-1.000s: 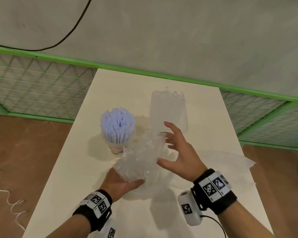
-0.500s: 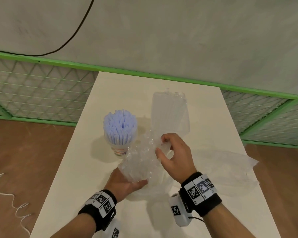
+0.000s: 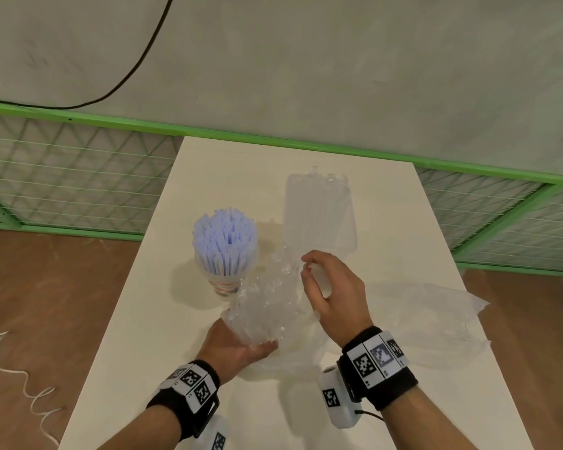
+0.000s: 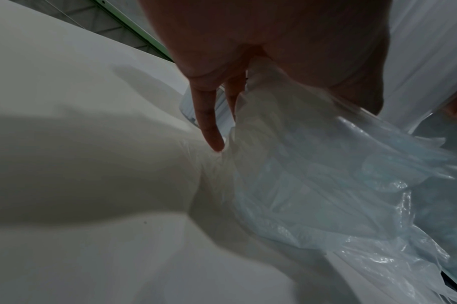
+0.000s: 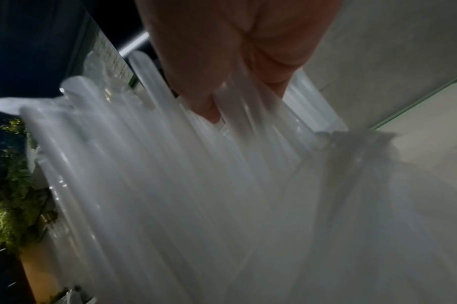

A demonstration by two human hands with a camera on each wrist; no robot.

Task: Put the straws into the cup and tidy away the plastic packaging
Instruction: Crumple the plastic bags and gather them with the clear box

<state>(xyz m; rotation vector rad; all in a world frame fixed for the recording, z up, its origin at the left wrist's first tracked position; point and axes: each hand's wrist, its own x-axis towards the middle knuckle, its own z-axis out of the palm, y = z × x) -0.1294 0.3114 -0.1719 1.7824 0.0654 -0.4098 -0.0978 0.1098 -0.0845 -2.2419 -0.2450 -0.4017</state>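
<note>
A cup (image 3: pixel 222 286) packed with pale blue straws (image 3: pixel 224 237) stands upright left of the table's middle. Just right of it my left hand (image 3: pixel 238 347) grips from below a tilted bundle of clear straws in its clear wrapper (image 3: pixel 264 306), which also shows as the wrapper (image 4: pixel 326 174) beside my left fingers (image 4: pixel 211 127). My right hand (image 3: pixel 330 287) curls its fingers over the bundle's upper end. Its fingers (image 5: pixel 196 92) pinch a few clear straws (image 5: pixel 144 164). Another clear packet of straws (image 3: pixel 319 216) lies flat behind the hands.
A flat sheet of clear plastic (image 3: pixel 433 319) lies on the white table (image 3: pixel 150 336) at the right, reaching its edge. A green mesh fence (image 3: pixel 78 177) runs behind the table. A white cord (image 3: pixel 20 378) trails on the brown floor to the left.
My right hand, open beside the bundle a second ago, has closed its fingers on the bundle's upper end. The left hand keeps its hold underneath.
</note>
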